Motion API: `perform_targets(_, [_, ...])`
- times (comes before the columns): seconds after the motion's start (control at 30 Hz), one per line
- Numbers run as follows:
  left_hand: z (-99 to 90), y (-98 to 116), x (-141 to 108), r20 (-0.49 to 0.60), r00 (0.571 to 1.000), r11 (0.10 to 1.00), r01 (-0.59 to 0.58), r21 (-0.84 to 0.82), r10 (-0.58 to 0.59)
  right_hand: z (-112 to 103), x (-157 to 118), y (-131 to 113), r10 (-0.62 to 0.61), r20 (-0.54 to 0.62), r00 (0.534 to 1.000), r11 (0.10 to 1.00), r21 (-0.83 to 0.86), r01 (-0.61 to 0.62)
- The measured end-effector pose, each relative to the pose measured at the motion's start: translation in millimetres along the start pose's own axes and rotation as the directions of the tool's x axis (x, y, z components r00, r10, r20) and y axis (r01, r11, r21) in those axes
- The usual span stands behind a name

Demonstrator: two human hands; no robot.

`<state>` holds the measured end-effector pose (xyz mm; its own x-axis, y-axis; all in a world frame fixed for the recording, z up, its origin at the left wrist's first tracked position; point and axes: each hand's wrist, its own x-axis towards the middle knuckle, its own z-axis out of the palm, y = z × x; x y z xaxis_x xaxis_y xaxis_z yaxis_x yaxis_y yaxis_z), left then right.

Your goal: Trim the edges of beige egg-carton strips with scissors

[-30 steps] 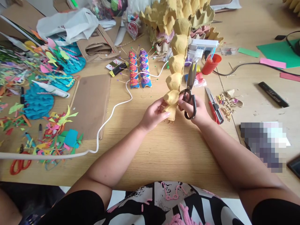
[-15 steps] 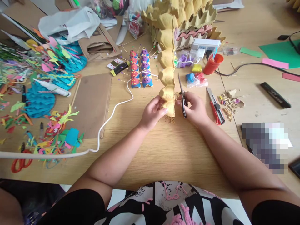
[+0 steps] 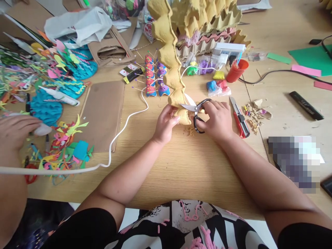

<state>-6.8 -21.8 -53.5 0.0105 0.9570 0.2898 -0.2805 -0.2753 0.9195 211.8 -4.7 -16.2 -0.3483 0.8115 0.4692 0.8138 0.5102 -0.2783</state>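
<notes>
My left hand [image 3: 166,125] grips the near end of a long yellow egg carton strip [image 3: 173,76], which tilts up and away to the left. In my right hand [image 3: 218,119] are black-handled scissors [image 3: 196,108] with their blades spread. One blade lies across the strip near its lowest cup; the other shows behind its right edge. Small yellow scraps [image 3: 190,130] lie on the table just below. Beyond the strip stand two painted carton rows, one red and blue [image 3: 150,77], one purple and blue [image 3: 163,89], with pins stuck in them.
A red box cutter [image 3: 240,119] and a pile of shavings [image 3: 255,114] lie right of my right hand. A white cable [image 3: 127,121] crosses on the left, past a cardboard sheet [image 3: 102,114]. Another person's hand [image 3: 19,129] is over colourful paper scraps. Stacked egg trays [image 3: 212,20] stand behind.
The strip has tilted to the left at its far end. My right hand has turned the scissors and opened them over the strip. Another person's hand has come in at the left.
</notes>
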Motion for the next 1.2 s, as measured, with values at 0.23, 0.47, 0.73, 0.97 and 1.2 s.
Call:
perform_targets(0.23, [2.9,4.0,0.1,-0.027,0.997,0.997,0.067,-0.036,-0.068,-2.5,0.2,-1.6,0.004,-0.018,1.000,0.999,-0.033,-0.005])
perform_targets(0.47, [5.0,7.0,-1.5,-0.047,0.994,0.995,0.093,-0.019,-0.094,-3.6,-0.5,-2.5,0.017,-0.035,0.999,0.999,-0.049,-0.019])
perform_targets(0.73, [-2.0,3.9,3.4,-0.057,0.993,0.993,0.104,-0.058,-0.108,-2.5,0.9,1.7,0.018,-0.021,1.000,1.000,-0.018,-0.018])
perform_targets(0.97, [-1.6,5.8,5.0,-0.075,0.992,0.989,0.095,-0.109,-0.103,-3.6,1.2,3.8,0.010,0.003,1.000,1.000,-0.019,-0.010])
perform_targets(1.2, [1.9,6.9,5.9,-0.063,0.991,0.987,0.112,-0.119,-0.120,-5.9,1.4,3.8,0.017,0.006,1.000,0.999,-0.027,-0.017])
